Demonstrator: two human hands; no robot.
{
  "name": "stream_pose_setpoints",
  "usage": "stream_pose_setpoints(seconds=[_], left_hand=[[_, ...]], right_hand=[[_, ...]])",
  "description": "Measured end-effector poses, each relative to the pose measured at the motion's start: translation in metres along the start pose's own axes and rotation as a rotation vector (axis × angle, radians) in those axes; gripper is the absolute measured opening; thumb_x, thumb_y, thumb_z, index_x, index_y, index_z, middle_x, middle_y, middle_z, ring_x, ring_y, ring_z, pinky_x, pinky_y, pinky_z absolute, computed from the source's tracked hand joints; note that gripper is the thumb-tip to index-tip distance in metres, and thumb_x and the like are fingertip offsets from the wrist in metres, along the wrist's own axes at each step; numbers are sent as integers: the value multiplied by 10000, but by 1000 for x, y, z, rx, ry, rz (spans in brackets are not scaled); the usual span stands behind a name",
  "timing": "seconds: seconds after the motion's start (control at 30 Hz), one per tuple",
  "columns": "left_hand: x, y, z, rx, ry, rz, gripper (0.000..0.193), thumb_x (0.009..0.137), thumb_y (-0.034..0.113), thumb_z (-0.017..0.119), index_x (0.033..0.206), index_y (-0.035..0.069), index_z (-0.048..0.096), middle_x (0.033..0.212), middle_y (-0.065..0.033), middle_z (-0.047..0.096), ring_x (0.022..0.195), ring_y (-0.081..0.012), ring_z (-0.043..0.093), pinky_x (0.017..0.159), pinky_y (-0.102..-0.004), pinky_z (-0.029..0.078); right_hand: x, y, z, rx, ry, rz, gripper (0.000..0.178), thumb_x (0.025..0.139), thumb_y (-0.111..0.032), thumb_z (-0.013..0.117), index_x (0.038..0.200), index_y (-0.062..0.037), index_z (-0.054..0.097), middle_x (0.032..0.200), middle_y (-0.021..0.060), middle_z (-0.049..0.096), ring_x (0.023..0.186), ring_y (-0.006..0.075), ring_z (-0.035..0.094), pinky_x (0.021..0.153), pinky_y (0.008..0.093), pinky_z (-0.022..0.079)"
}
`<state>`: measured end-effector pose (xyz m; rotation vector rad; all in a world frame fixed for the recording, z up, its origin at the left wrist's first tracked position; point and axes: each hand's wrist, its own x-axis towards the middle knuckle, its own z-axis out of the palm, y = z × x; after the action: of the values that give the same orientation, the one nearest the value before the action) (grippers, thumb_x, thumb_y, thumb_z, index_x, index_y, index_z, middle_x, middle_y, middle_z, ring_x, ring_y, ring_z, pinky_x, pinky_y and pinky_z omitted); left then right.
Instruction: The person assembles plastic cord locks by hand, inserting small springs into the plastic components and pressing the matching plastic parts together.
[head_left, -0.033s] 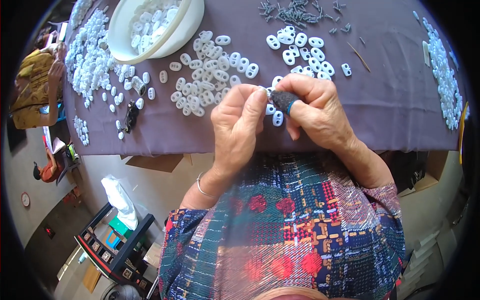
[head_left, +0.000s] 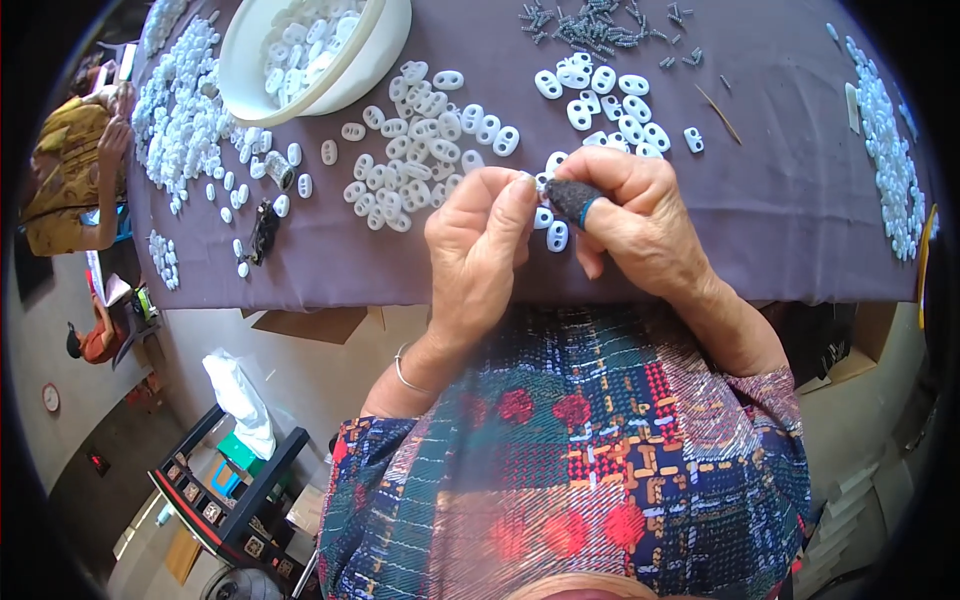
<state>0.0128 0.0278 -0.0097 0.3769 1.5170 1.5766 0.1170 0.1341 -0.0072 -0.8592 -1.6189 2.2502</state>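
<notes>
Above the table's near edge, my left hand (head_left: 475, 240) and my right hand (head_left: 645, 220) meet fingertip to fingertip. Both are closed in a pinch on a small pale piece (head_left: 541, 188), mostly hidden by the fingers. A dark fabric finger cover (head_left: 572, 202) with a blue band sits on my right thumb. Just beneath the fingertips lies a white oval two-hole cord lock (head_left: 557, 236). Left of my hands spreads a pile of similar white cord locks (head_left: 420, 130); more white cord locks (head_left: 632, 110), some with small knobs, lie beyond my right hand.
A white bowl (head_left: 388, 60) of white parts stands at the back left, beside a heap of small white pieces (head_left: 180, 110). Small metal springs (head_left: 600, 30) lie at the back, a thin brown stick (head_left: 718, 113) to their right. Another person (head_left: 75, 175) sits far left.
</notes>
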Motion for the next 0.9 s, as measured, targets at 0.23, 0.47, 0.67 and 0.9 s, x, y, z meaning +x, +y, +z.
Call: stream_pose_setpoints(seconds=[0.23, 0.47, 0.67, 0.9], left_hand=[[0, 2, -8, -132, -86, -22, 299, 951, 266, 428, 926, -1, 562, 678, 19, 457, 502, -16, 326, 428, -161, 253], [1, 3, -7, -76, -43, 3, 146, 899, 166, 540, 919, 26, 577, 694, 48, 494, 523, 6, 374, 445, -152, 288], [0, 0, 2, 71, 11, 72, 109, 847, 122, 613, 852, 16, 589, 701, 53, 520, 622, -7, 426, 536, -160, 346], [-8, -10, 2, 257, 83, 178, 53, 843, 68, 586, 855, 17, 578, 686, 41, 521, 608, -21, 452, 530, -168, 358]], right_hand=[[-1, 0, -4, 33, 10, -34, 103, 851, -53, 525, 831, 33, 578, 584, 19, 521, 398, 67, 462, 349, 201, 374], [2, -1, -5, 10, -17, -46, 102, 854, -62, 525, 839, 25, 575, 561, 13, 507, 394, 69, 462, 353, 202, 363], [-6, -4, -8, -100, -18, -21, 96, 865, -67, 519, 847, 16, 564, 591, 6, 518, 413, 59, 474, 374, 189, 355], [-16, -2, -11, -246, -87, -208, 277, 702, 81, 432, 935, 13, 565, 711, 10, 512, 491, 62, 492, 424, 206, 387]])
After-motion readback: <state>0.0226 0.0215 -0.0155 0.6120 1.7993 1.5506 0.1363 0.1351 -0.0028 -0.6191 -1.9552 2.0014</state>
